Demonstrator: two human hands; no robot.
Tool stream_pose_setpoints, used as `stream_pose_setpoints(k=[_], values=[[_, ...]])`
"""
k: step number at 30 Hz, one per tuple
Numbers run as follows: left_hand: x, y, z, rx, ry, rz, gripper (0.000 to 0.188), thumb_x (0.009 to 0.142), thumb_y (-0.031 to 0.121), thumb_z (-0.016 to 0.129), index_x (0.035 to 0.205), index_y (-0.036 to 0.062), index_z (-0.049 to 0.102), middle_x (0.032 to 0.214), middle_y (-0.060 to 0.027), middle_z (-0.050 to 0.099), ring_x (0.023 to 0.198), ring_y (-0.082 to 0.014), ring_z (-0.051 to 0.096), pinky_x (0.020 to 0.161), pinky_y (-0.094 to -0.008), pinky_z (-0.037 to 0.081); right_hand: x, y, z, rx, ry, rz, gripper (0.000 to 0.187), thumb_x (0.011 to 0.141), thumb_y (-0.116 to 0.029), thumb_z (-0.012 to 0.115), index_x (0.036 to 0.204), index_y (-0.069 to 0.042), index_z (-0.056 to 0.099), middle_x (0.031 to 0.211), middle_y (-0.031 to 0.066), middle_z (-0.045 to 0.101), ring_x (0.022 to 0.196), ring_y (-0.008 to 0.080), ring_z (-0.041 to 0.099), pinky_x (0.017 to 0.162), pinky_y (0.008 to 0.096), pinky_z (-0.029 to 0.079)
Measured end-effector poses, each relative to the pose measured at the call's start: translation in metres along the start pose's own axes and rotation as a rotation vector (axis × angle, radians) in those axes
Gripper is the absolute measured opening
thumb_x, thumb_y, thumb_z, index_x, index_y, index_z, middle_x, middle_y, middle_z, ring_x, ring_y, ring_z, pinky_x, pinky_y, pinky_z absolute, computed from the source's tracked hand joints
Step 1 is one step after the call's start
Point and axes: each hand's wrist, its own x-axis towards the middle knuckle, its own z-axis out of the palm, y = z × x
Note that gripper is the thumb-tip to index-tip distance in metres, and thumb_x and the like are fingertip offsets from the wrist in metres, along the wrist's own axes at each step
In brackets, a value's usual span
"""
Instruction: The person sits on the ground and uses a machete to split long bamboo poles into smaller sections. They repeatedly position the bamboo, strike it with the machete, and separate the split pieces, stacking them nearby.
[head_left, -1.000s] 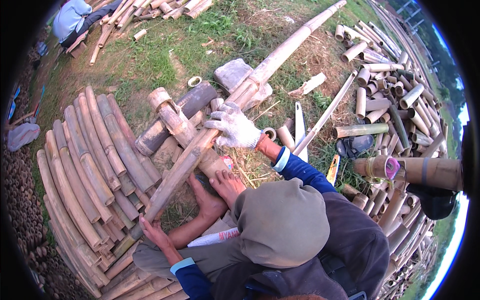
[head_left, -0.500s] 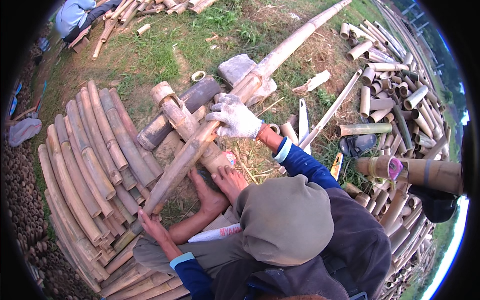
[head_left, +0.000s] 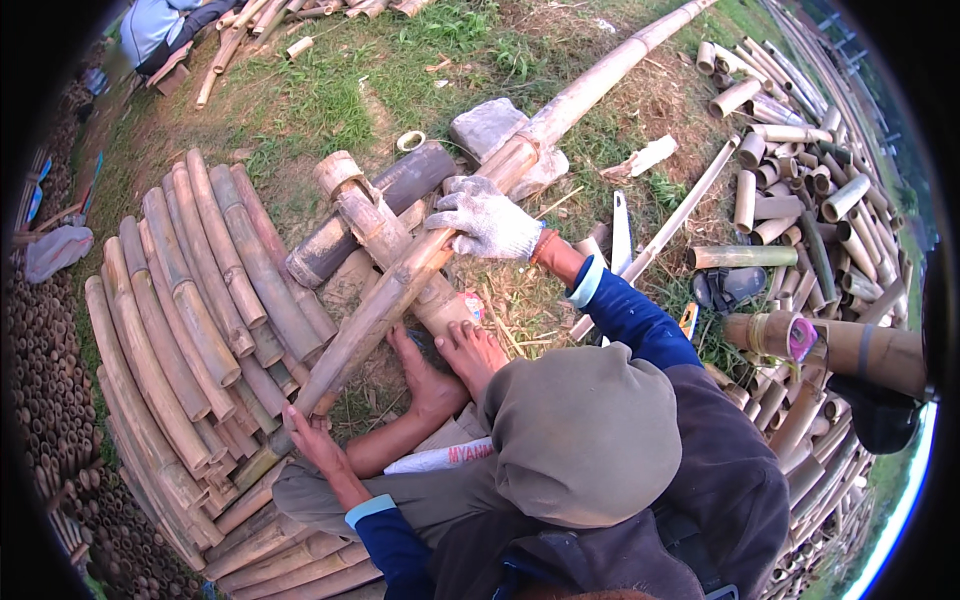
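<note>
A long bamboo pole [head_left: 590, 88] slants from the far right down to my lap side, resting on a grey stone [head_left: 487, 130] and across a notched bamboo support [head_left: 375, 225]. My right hand [head_left: 487, 218], in a white knitted glove, is closed over the top of the pole near its middle. At the pole's near end, my bare left hand [head_left: 322, 448] grips it with the fingertips around the end; part of that hand's grip is hidden. Under the support lies a thick dark bamboo piece [head_left: 410, 187]. My bare feet [head_left: 470, 352] press against the lower part of the support.
Cut bamboo lengths [head_left: 185, 300] are stacked at left, and many short bamboo pieces [head_left: 785, 205] at right. A saw [head_left: 622, 235], a thin bamboo strip [head_left: 690, 215] and a dark sandal [head_left: 730, 288] lie right of me. Another person [head_left: 160, 35] sits far left.
The whole view has shifted slightly. My left hand's fingers, flatter along the pole's end before, now curl more around it. My gloved right hand stays on the same part of the pole.
</note>
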Motion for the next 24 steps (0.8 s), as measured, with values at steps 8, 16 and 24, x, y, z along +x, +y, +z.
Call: stream_pose_setpoints(k=[8, 16, 24], values=[[0.001, -0.001, 0.001, 0.015, 0.002, 0.024, 0.078, 0.111, 0.048, 0.066, 0.166, 0.0008, 0.038, 0.153, -0.019, 0.055, 0.131, -0.0303, 0.064, 0.11, -0.041, 0.05, 0.002, 0.012, -0.002, 0.064, -0.072, -0.004, 0.049, 0.09, -0.039, 0.077, 0.133, -0.018, 0.069, 0.131, 0.015, 0.068, 0.133, 0.0449, 0.058, 0.117, 0.0596, 0.043], [-0.002, 0.003, 0.003, 0.08, -0.006, 0.021, 0.076, 0.11, 0.049, 0.066, 0.164, 0.0003, 0.041, 0.151, -0.0183, 0.057, 0.131, -0.0291, 0.063, 0.111, -0.0406, 0.05, -0.002, 0.015, 0.003, 0.044, -0.061, 0.031, 0.052, 0.089, -0.046, 0.081, 0.132, -0.019, 0.069, 0.134, 0.0142, 0.066, 0.136, 0.0473, 0.056, 0.117, 0.062, 0.042], [-0.002, 0.001, 0.001, 0.08, -0.008, 0.014, 0.081, 0.109, 0.051, 0.068, 0.166, 0.0007, 0.039, 0.155, -0.0201, 0.055, 0.136, -0.0318, 0.062, 0.114, -0.0425, 0.047, 0.004, 0.009, -0.001, 0.015, 0.067, -0.064, 0.05, 0.089, -0.046, 0.079, 0.126, -0.014, 0.069, 0.118, 0.0134, 0.067, 0.118, 0.0414, 0.06, 0.103, 0.0588, 0.048]])
